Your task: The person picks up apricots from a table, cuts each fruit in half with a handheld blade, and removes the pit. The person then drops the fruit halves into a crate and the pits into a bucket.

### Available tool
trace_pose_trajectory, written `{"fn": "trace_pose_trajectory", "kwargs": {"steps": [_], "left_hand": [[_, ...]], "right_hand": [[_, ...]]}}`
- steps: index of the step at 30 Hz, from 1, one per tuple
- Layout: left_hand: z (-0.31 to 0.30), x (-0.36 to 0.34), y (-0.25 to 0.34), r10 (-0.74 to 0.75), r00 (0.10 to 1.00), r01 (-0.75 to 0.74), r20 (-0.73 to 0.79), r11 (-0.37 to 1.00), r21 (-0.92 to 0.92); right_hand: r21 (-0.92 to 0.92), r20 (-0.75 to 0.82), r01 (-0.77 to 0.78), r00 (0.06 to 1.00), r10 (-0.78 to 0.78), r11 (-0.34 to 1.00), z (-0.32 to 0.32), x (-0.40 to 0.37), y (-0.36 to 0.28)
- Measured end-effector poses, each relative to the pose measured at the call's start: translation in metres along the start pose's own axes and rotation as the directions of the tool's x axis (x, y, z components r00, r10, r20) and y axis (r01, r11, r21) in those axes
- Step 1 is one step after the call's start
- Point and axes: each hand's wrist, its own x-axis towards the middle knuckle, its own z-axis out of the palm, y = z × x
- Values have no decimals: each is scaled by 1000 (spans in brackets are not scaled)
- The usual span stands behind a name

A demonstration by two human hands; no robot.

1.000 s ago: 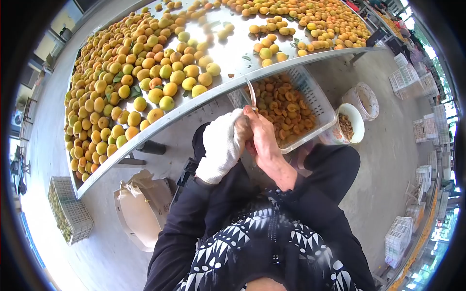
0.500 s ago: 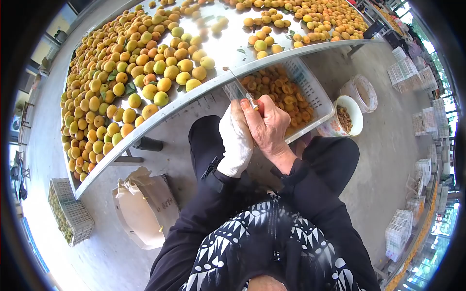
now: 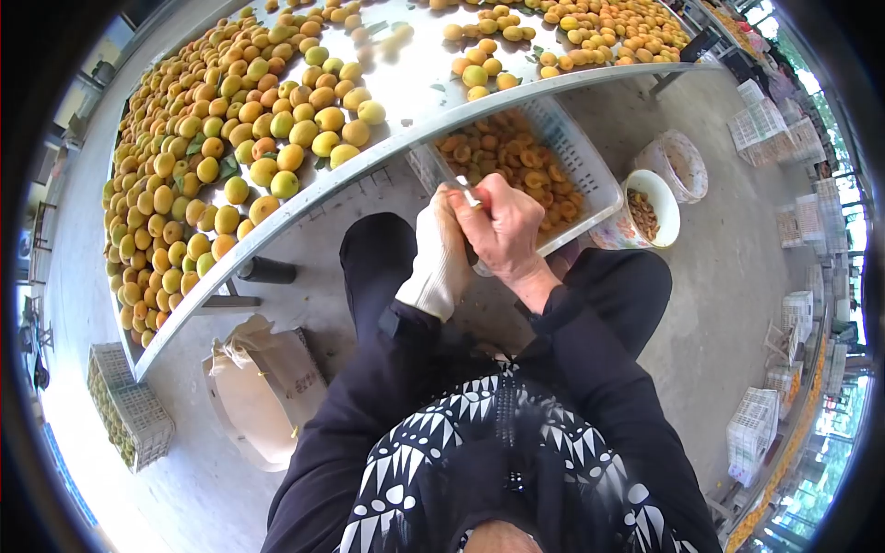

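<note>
My left hand, in a white knit glove, is closed near the middle of the view; what its fingers hold is hidden. Pressed against it, my bare right hand grips a small knife with a pale handle. Just beyond both hands, a white plastic crate holds many halved apricots. Whole apricots, yellow to orange with some greenish, lie on the metal table above and to the left.
Right of the crate stand a white bucket with brown pits inside and another pale bucket. A cardboard box and a crate of green fruit are on the floor at left. White crates line the right side.
Both hands stay together, with the knife now pointing more upright and its blade less visible. The whole view has shifted slightly, the table and crates appearing a little further left.
</note>
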Motion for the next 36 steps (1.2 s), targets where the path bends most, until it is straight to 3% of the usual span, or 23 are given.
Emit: {"fn": "trace_pose_trajectory", "kwargs": {"steps": [1,2,3,4,6,7,8,10,11,14,16,18,21,22,24,28,30,31,32,33,34,36], "left_hand": [[1,2,5,-102,995,102,-4,994,-29],[0,2,9,-206,978,205,-13,977,-61],[4,-5,21,-241,969,243,56,969,-34],[-9,-1,20,-203,948,214,244,977,-21],[-6,-6,28,-137,956,152,258,988,-38],[-9,-8,33,-109,933,138,342,989,-62],[-6,-12,37,-111,951,145,290,985,-97],[-12,-11,39,-55,901,113,430,988,-109],[-10,-15,41,-56,898,111,435,988,-103],[-3,-23,42,-76,932,108,354,991,-73],[-7,-20,40,-88,954,33,287,981,192],[1,-14,39,-82,957,-1,279,959,284],[35,10,30,27,968,-166,248,811,561],[38,39,18,151,928,-346,340,687,639],[67,49,14,316,820,-558,478,249,792],[90,30,8,344,730,-655,591,105,748],[90,-17,14,65,674,-714,736,313,627],[86,-31,11,45,654,-745,755,210,633],[84,-42,6,26,637,-768,771,106,631],[82,-49,0,69,609,-791,790,-13,611],[78,-51,-7,161,586,-790,794,-108,604],[82,-63,-5,182,665,-744,725,74,664]], "right_hand": [[211,-57,-206,973,223,955,1,-2,2],[421,-56,-381,895,443,823,0,1,-5],[649,7,-479,780,625,591,-4,5,-10],[755,42,-481,713,700,445,-10,11,-15],[865,177,-472,604,777,170,-20,8,-7],[868,242,-481,631,737,127,-28,5,-2],[870,240,-477,632,737,125,-32,3,-1],[888,399,-444,619,677,-117,-40,1,1],[876,454,-448,646,614,-177,-45,0,3],[867,488,-433,643,591,-246,-58,-8,-1],[867,496,-420,665,559,-270,-69,-15,-2],[871,490,-410,687,537,-270,-79,-21,-5],[880,472,-390,645,601,-272,-91,-36,-7],[892,444,-372,626,641,-255,-94,-41,-6],[900,428,-349,596,680,-261,-95,-56,7],[916,396,-303,567,722,-264,-105,-64,19],[926,372,-213,645,668,-310,-108,-62,21],[926,372,-206,645,667,-318,-107,-57,14],[926,364,-126,548,753,-356,-107,-47,4],[922,364,-46,440,821,-384,-106,-43,-2],[918,372,-44,442,816,-395,-104,-45,1],[920,389,-253,496,776,-299,-105,-45,3]]}}
